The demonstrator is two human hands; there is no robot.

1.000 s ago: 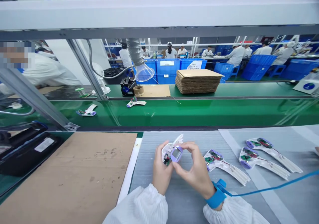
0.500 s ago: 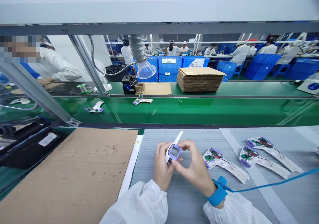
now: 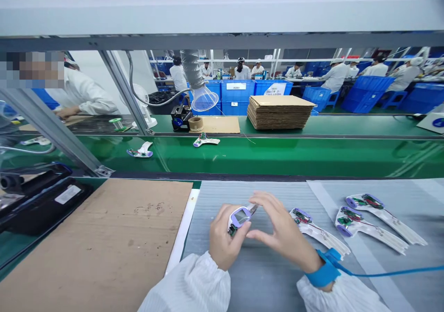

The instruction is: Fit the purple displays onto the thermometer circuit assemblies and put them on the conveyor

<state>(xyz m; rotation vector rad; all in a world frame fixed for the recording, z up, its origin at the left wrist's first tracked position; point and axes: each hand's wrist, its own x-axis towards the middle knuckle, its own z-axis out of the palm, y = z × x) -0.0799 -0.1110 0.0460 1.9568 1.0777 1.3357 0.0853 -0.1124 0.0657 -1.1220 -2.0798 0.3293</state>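
My left hand [image 3: 225, 233] is closed around a white and purple handheld device [image 3: 240, 216], shaped like a thermometer gun, with a small grey screen facing up. Green circuitry shows at its lower left edge. My right hand [image 3: 280, 231] wears a blue wrist strap [image 3: 324, 269]. Its thumb and fingers are spread apart, the fingertips close by the device's handle; whether they touch it I cannot tell. Right of my hands lie similar open half-housings with circuit boards and wires: one near my right wrist [image 3: 317, 231], another farther right [image 3: 369, 231], and a third behind that [image 3: 385, 215].
A brown cardboard sheet [image 3: 104, 238] covers the left of the bench, beside a black case [image 3: 52, 205]. Beyond runs a green conveyor belt [image 3: 277, 157] carrying two white parts [image 3: 206, 140]. A cardboard stack [image 3: 280, 113], tape roll [image 3: 196, 124] and extraction nozzle [image 3: 204, 100] stand behind. A co-worker [image 3: 83, 92] sits at left.
The device has tilted in my left hand, its handle swinging away to the right. My right thumb has come off the screen area and that hand has opened. Parts on the belt have shifted right.
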